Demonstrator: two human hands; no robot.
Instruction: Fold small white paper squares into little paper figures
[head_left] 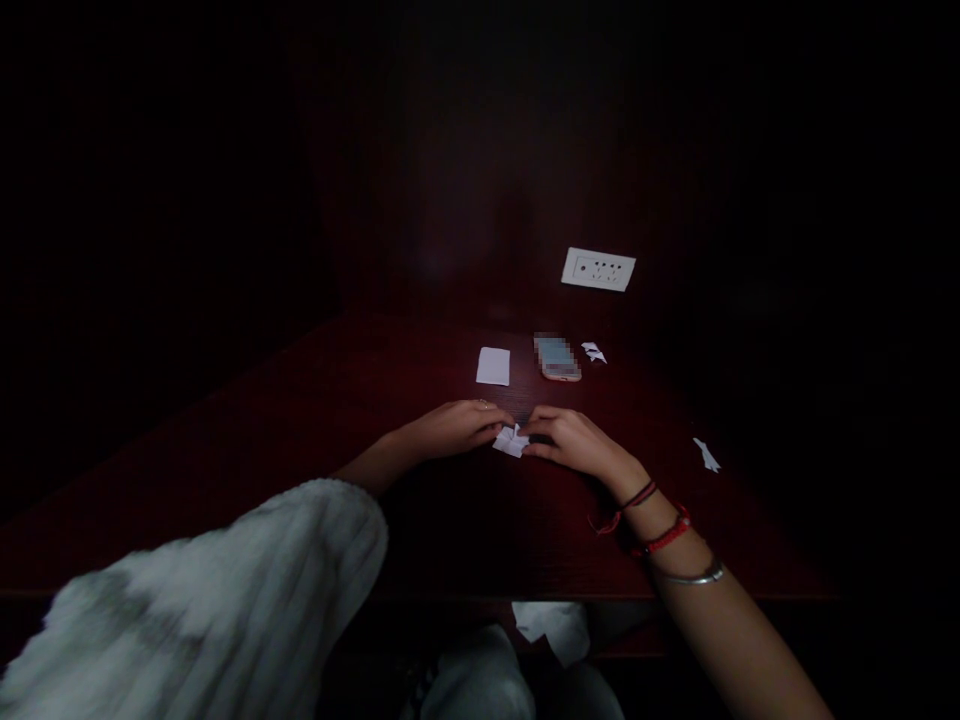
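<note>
A small white folded paper piece (511, 441) lies on the dark red table (300, 440), pinched from both sides. My left hand (454, 427) grips its left edge with curled fingers, a ring on one finger. My right hand (574, 440) grips its right edge with its fingertips pressed together. Red string bracelets and a silver bangle sit on my right wrist. A fluffy white sleeve covers my left arm.
Beyond the hands lie a white paper square (493, 366), a phone (557, 358) and a small folded paper shape (594, 352). Another paper scrap (706, 455) lies at the right. A white wall socket (598, 269) is behind. White paper (551, 627) rests on my lap.
</note>
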